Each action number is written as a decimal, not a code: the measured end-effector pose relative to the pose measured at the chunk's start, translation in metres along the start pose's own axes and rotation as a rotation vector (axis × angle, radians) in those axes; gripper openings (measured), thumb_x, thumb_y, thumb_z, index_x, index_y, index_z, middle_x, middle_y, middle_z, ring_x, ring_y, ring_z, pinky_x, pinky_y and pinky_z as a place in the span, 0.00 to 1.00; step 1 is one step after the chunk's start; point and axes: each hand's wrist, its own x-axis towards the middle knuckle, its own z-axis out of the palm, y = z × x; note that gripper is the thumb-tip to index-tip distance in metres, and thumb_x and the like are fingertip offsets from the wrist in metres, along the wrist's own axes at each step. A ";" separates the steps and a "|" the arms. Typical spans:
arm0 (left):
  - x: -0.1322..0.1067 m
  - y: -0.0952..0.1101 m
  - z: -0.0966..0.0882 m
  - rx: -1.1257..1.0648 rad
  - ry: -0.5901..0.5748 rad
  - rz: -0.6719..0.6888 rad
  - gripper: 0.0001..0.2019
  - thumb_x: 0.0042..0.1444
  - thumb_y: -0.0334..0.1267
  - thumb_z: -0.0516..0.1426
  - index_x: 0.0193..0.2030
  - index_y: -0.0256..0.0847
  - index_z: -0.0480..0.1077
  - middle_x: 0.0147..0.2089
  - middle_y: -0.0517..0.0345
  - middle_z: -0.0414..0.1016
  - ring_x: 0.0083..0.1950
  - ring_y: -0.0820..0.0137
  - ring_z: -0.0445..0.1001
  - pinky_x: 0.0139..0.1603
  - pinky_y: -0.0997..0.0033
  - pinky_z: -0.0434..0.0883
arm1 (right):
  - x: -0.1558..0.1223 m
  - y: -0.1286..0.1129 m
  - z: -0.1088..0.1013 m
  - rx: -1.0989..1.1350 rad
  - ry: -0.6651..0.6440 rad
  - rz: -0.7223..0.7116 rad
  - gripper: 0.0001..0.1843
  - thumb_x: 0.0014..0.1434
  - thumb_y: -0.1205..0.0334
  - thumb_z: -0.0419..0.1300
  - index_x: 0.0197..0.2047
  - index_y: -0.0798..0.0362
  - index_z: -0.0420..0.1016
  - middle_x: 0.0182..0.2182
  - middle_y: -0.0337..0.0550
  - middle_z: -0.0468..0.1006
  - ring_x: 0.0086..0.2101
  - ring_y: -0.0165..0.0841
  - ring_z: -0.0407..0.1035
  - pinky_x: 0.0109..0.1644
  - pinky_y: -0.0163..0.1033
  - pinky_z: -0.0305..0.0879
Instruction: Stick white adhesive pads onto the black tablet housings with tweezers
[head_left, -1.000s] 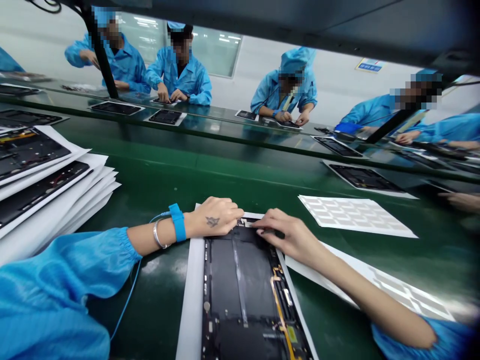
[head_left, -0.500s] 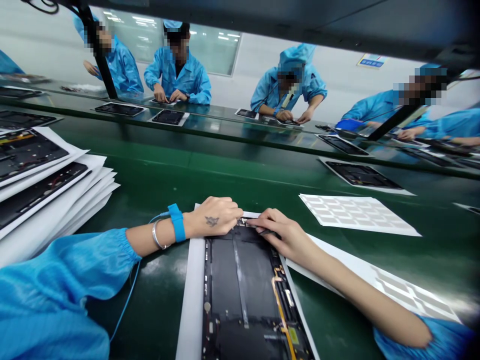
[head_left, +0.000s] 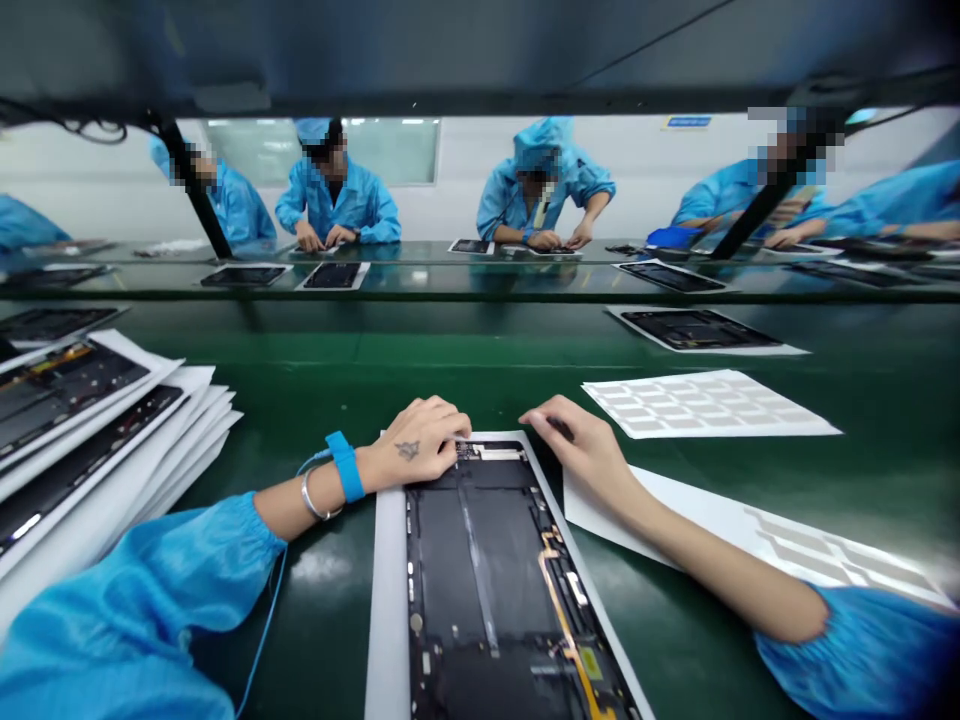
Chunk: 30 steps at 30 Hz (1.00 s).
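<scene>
An opened tablet body [head_left: 495,590], black inside with an orange flex cable, lies on a white sheet [head_left: 386,610] in front of me. My left hand [head_left: 420,445], with a blue wrist strap and a bracelet, rests on the tablet's far left corner with its fingers curled down. My right hand [head_left: 581,445] sits at the far right corner, fingers bent, with a small dark thing under the fingers that I cannot make out. White sticker sheets [head_left: 705,405] lie to the right of that hand.
A stack of tablet bodies on white sheets [head_left: 82,420] stands at the left. More tablets [head_left: 697,328] lie along the green belt [head_left: 450,350]. Several people in blue coats work on the far side. A dark shelf [head_left: 480,50] hangs overhead.
My right hand has drawn back from the tablet's top edge to its right corner. The view has tilted up, showing more of the overhead shelf. My left hand has stayed in place.
</scene>
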 end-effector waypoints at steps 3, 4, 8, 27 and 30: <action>-0.002 -0.001 -0.004 0.009 -0.016 -0.047 0.11 0.66 0.35 0.48 0.52 0.41 0.65 0.52 0.52 0.71 0.52 0.63 0.67 0.53 0.62 0.65 | 0.006 0.009 -0.001 0.043 0.128 0.163 0.16 0.63 0.52 0.52 0.34 0.50 0.77 0.30 0.44 0.79 0.27 0.36 0.70 0.32 0.41 0.63; -0.003 -0.002 -0.005 0.011 -0.041 -0.071 0.10 0.68 0.38 0.47 0.52 0.41 0.64 0.50 0.52 0.70 0.49 0.63 0.68 0.52 0.62 0.66 | 0.008 0.012 -0.001 0.058 0.155 0.187 0.17 0.62 0.51 0.52 0.33 0.50 0.77 0.29 0.44 0.79 0.27 0.37 0.69 0.31 0.41 0.63; -0.003 -0.005 -0.009 0.008 -0.167 -0.081 0.12 0.70 0.41 0.45 0.39 0.41 0.65 0.38 0.55 0.68 0.39 0.66 0.67 0.43 0.66 0.67 | 0.013 0.012 0.002 0.128 0.245 0.125 0.16 0.61 0.51 0.52 0.32 0.49 0.77 0.29 0.44 0.80 0.29 0.38 0.71 0.34 0.42 0.65; 0.078 -0.136 -0.079 0.292 0.456 -0.836 0.18 0.65 0.43 0.58 0.58 0.38 0.67 0.58 0.49 0.69 0.54 0.61 0.72 0.53 0.53 0.73 | 0.000 -0.011 0.009 -0.015 0.297 -0.257 0.12 0.63 0.71 0.50 0.30 0.48 0.66 0.28 0.40 0.73 0.32 0.34 0.69 0.34 0.38 0.64; 0.074 -0.125 -0.057 0.327 0.377 -0.741 0.22 0.67 0.38 0.54 0.65 0.35 0.60 0.69 0.38 0.56 0.69 0.52 0.57 0.66 0.45 0.61 | 0.002 -0.009 0.009 -0.068 0.266 -0.283 0.13 0.61 0.74 0.50 0.30 0.48 0.65 0.29 0.39 0.73 0.32 0.34 0.68 0.34 0.37 0.63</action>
